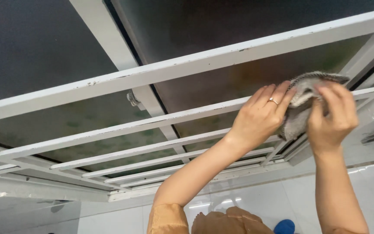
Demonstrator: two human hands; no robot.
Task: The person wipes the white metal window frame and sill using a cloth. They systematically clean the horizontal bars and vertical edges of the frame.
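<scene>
Wiping step: left hand point(260, 117) and right hand point(332, 115) fingers closed on grey cloth point(301, 102) against white window bar point(195, 113); next needs sliding along it.

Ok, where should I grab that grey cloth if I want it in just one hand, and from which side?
Probably the bunched middle of the cloth, coming from the room side, since its back lies against the white window bar. The left hand and right hand each pinch one side now, and a loose tail hangs low between them; closing on the thick fold should gather it whole.
</scene>
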